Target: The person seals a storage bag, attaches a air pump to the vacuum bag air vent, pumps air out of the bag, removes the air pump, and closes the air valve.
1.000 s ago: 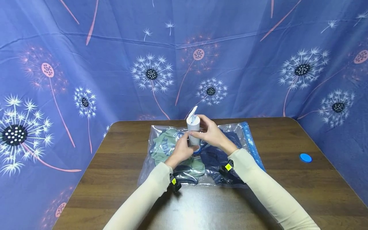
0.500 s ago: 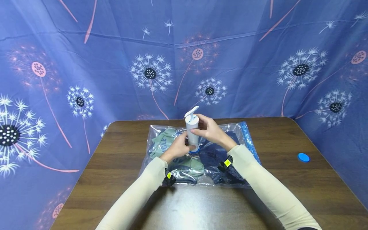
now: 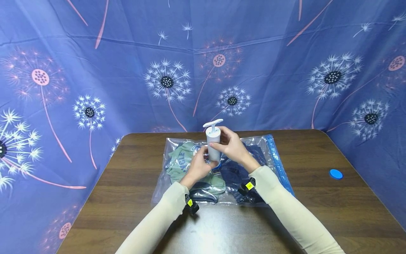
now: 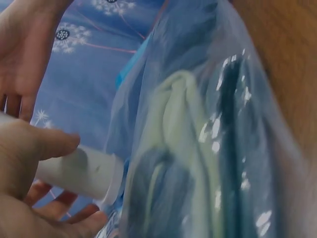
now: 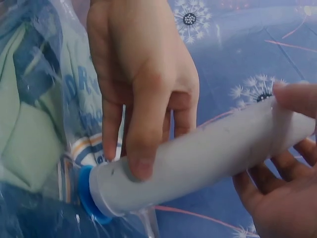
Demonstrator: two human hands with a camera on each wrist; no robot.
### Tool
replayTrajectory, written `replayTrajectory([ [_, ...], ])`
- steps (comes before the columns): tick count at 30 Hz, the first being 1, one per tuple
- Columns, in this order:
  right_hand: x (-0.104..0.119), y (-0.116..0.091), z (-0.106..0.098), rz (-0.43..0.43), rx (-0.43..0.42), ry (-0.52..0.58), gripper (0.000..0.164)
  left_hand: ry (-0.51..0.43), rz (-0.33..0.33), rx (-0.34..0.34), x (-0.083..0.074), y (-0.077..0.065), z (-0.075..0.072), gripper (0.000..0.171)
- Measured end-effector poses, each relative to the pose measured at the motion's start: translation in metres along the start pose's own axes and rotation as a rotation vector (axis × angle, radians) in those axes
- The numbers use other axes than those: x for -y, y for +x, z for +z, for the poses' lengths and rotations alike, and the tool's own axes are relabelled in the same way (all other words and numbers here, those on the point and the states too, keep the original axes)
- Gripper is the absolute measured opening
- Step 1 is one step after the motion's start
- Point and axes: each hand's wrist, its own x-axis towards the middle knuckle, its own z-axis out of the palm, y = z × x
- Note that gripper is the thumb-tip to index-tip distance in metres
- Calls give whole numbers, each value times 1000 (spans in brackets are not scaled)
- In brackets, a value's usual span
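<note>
A white hand pump (image 3: 214, 146) with a T-shaped handle (image 3: 213, 123) stands nearly upright on a clear storage bag (image 3: 158, 187). Its lower end meets a blue ring (image 5: 89, 196) on the bag; whether they are locked together I cannot tell. My left hand (image 3: 198, 165) holds the pump low down, thumb on one side and fingers on the other. Higher up, my right hand (image 3: 235, 147) grips the barrel just below its top. Inside the bag lie a green shirt (image 3: 177, 162) with lettering and a dark blue garment (image 3: 233, 173).
A round blue cap (image 3: 336, 174) lies at the right on the brown wooden table (image 3: 127, 176). The bag's blue zip edge (image 3: 277, 158) runs along its right side. Behind the table hangs a blue dandelion-print cloth (image 3: 196, 77).
The pump has turned about its length: its handle, earlier seen nearly end-on and slanting up, now lies broadly crosswise. Both hands keep hold of the barrel in about the same place.
</note>
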Motion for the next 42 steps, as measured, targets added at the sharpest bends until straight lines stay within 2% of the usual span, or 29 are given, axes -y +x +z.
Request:
replayTrajectory([
  [3, 1, -1, 5, 12, -43, -16, 55, 5, -9, -51, -1, -2, 6, 58],
  [8, 4, -4, 11, 17, -71, -35, 56, -12, -50, -89, -3, -3, 12, 64],
  [19, 2, -6, 12, -9, -63, -15, 62, 72, -77, -84, -5, 0, 12, 54],
  [28, 4, 2, -2, -85, 53, 27, 57, 73, -57, -37, -5, 2, 8, 53],
  [37, 5, 9, -16, -50, 194, 88, 54, 70, -60, 9, -8, 2, 5, 52],
  [42, 8, 9, -18, -29, 226, 51, 53, 45, -58, 18, -8, 2, 4, 54],
])
